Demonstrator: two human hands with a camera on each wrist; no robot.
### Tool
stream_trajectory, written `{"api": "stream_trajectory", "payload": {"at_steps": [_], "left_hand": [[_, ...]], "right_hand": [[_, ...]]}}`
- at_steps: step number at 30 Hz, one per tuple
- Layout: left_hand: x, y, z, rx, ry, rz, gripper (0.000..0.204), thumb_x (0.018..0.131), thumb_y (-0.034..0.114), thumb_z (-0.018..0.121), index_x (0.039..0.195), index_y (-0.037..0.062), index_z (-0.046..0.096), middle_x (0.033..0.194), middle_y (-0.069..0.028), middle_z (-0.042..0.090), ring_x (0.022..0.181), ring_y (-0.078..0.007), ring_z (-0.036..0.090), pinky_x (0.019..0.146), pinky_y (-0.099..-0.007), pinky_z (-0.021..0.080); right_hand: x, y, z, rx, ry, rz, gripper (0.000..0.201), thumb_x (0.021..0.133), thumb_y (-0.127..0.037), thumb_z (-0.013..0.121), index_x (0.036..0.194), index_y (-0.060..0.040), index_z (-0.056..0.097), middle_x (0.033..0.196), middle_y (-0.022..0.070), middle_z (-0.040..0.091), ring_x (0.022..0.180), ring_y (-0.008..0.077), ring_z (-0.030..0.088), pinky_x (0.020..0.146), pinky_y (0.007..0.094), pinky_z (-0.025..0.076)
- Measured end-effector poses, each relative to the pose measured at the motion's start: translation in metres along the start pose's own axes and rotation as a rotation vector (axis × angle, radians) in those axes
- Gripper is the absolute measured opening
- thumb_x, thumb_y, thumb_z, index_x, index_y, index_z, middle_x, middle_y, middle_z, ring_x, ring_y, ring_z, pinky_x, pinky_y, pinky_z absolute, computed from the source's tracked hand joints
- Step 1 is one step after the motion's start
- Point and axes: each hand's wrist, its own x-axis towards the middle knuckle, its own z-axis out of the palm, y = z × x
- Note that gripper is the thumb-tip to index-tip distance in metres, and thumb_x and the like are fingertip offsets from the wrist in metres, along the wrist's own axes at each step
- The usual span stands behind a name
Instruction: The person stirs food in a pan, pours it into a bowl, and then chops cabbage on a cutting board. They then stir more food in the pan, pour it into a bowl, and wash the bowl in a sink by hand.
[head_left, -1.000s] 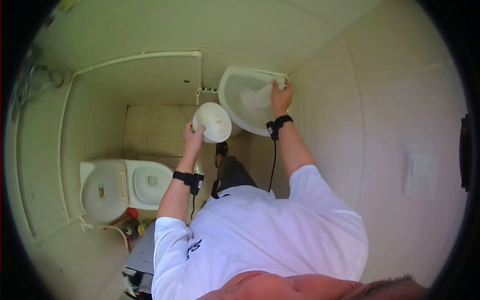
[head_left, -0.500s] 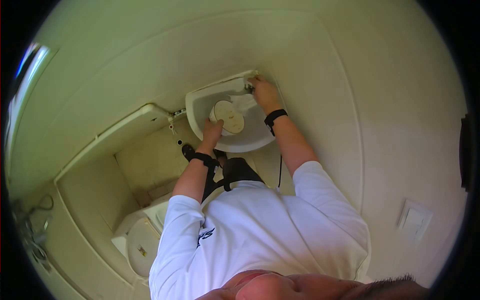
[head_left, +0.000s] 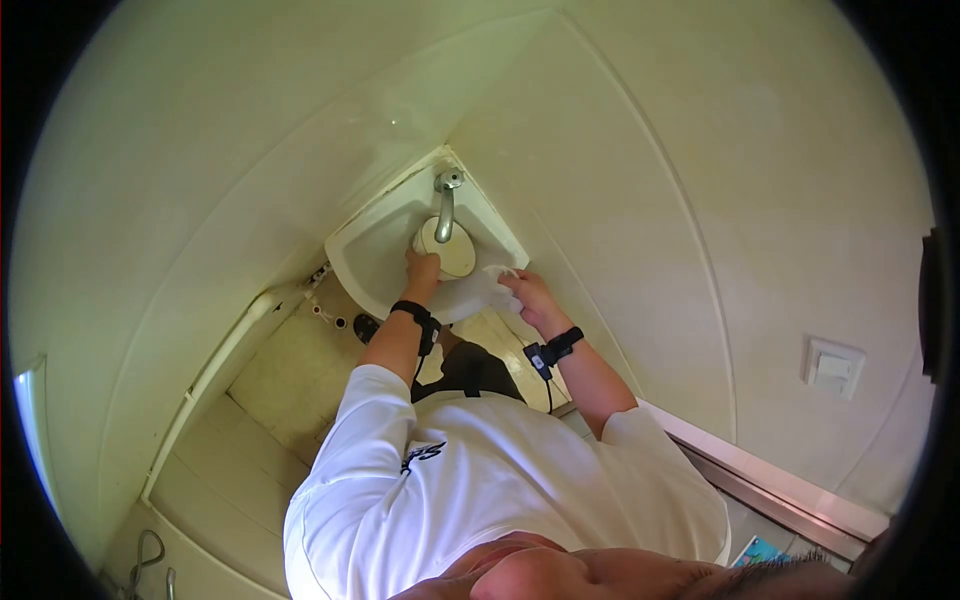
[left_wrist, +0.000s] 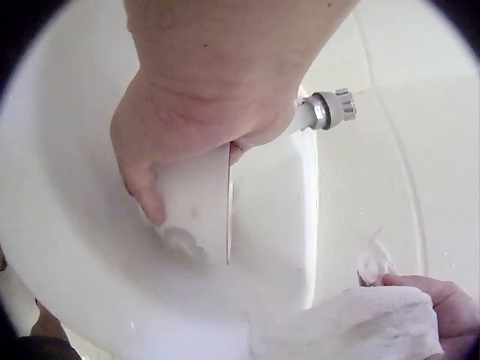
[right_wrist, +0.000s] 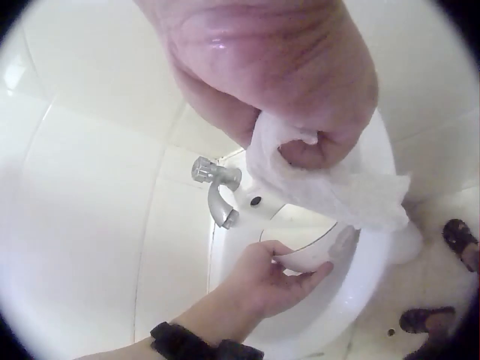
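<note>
In the head view a white round container [head_left: 455,256] sits tilted inside the corner basin [head_left: 365,240], below the tap [head_left: 446,212]. My left hand [head_left: 423,276] grips its side, fingers round the outer wall; the left wrist view shows a grey smudge on that wall [left_wrist: 184,241]. At the basin's right edge my right hand [head_left: 530,298] holds a crumpled white cloth [right_wrist: 330,187], its fingers curled into the folds in the right wrist view. Part of the cloth hangs loose over the basin's rim.
A light switch [head_left: 834,369] is on the right wall. Pipes [head_left: 225,345] run along the wall at the left, low down. The person's feet in dark shoes [head_left: 367,327] stand on the tiled floor beneath the basin.
My left hand has brought the container from beside the basin into it, under the tap. My right hand, earlier at the tap, has moved back to the near right edge with the cloth.
</note>
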Motion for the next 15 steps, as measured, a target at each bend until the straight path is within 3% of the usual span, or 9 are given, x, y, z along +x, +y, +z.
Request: {"api": "stream_trajectory", "payload": {"at_steps": [1,4,8,10,11,12,13,14,15], "left_hand": [[-0.001,0.001,0.0,-0.008,-0.019,0.016,0.083,0.079,0.02,0.058,0.15,0.0061,0.019,0.139,-0.0263,0.043,0.124,-0.0437,0.048,0.085,-0.0481,0.053],[0.01,-0.004,0.015,0.162,0.079,0.152,0.082,0.082,0.028,0.061,0.15,0.0087,0.021,0.14,-0.0206,0.04,0.12,-0.0388,0.05,0.08,-0.0485,0.053],[0.016,0.001,0.033,0.295,0.173,0.169,0.088,0.082,0.043,0.063,0.151,0.0075,0.022,0.142,-0.0219,0.039,0.121,-0.0405,0.05,0.081,-0.049,0.053],[0.034,-0.007,0.034,0.473,0.25,0.296,0.086,0.082,0.046,0.058,0.147,-0.0012,0.026,0.139,-0.0291,0.043,0.127,-0.0481,0.043,0.105,-0.0503,0.036],[0.054,-0.019,0.027,0.468,0.252,0.292,0.086,0.082,0.046,0.058,0.147,-0.0012,0.026,0.139,-0.0291,0.043,0.127,-0.0481,0.043,0.105,-0.0503,0.036],[0.095,-0.045,0.015,0.566,0.176,0.413,0.081,0.084,0.045,0.056,0.145,-0.0023,0.029,0.135,-0.0288,0.046,0.124,-0.0466,0.047,0.104,-0.0498,0.038],[0.089,-0.042,0.007,0.667,0.098,0.531,0.077,0.086,0.044,0.054,0.142,-0.0034,0.032,0.132,-0.0285,0.049,0.121,-0.0451,0.05,0.102,-0.0494,0.04],[0.079,-0.042,0.001,0.666,0.102,0.522,0.077,0.086,0.044,0.054,0.142,-0.0034,0.032,0.132,-0.0285,0.049,0.121,-0.0451,0.05,0.102,-0.0494,0.04],[0.045,-0.014,-0.004,0.545,-0.048,0.3,0.07,0.087,0.04,0.053,0.139,-0.0029,0.037,0.127,-0.0277,0.052,0.117,-0.0436,0.053,0.1,-0.05,0.042]], "right_hand": [[0.0,0.002,0.001,0.038,-0.002,-0.004,0.029,0.089,-0.012,0.067,0.113,0.0023,0.062,0.1,0.0095,0.068,0.084,0.0183,0.066,0.074,0.0318,0.054],[0.002,0.004,0.002,0.117,-0.045,-0.033,0.03,0.088,-0.013,0.068,0.113,0.0011,0.062,0.1,0.0086,0.068,0.085,0.0179,0.066,0.076,0.0313,0.054],[0.002,0.002,-0.003,0.158,-0.071,-0.063,0.029,0.088,-0.013,0.069,0.113,0.0002,0.063,0.1,0.0073,0.068,0.086,0.0165,0.066,0.077,0.0303,0.053],[0.003,0.002,-0.008,0.127,-0.058,-0.052,0.029,0.088,-0.013,0.069,0.113,0.0007,0.062,0.101,0.0079,0.068,0.087,0.0172,0.066,0.078,0.0309,0.053],[0.002,0.003,-0.011,0.097,-0.04,-0.039,0.029,0.089,-0.013,0.068,0.114,0.0011,0.062,0.102,0.0085,0.068,0.088,0.0178,0.066,0.08,0.0314,0.054],[0.004,0.004,-0.015,0.089,-0.044,-0.037,0.029,0.089,-0.013,0.068,0.114,0.0011,0.062,0.102,0.0085,0.068,0.088,0.0178,0.066,0.08,0.0314,0.054],[0.007,0.009,-0.019,0.08,-0.04,-0.041,0.029,0.089,-0.013,0.068,0.114,0.0011,0.062,0.102,0.0084,0.068,0.088,0.0175,0.066,0.079,0.0313,0.054],[0.008,0.014,-0.023,0.072,-0.036,-0.043,0.029,0.089,-0.013,0.068,0.114,0.0012,0.062,0.101,0.0083,0.068,0.088,0.0172,0.066,0.078,0.0312,0.054],[0.008,0.016,-0.025,0.07,-0.04,-0.039,0.029,0.089,-0.013,0.068,0.114,0.0012,0.062,0.101,0.0083,0.068,0.088,0.0172,0.066,0.078,0.0312,0.054]]}}
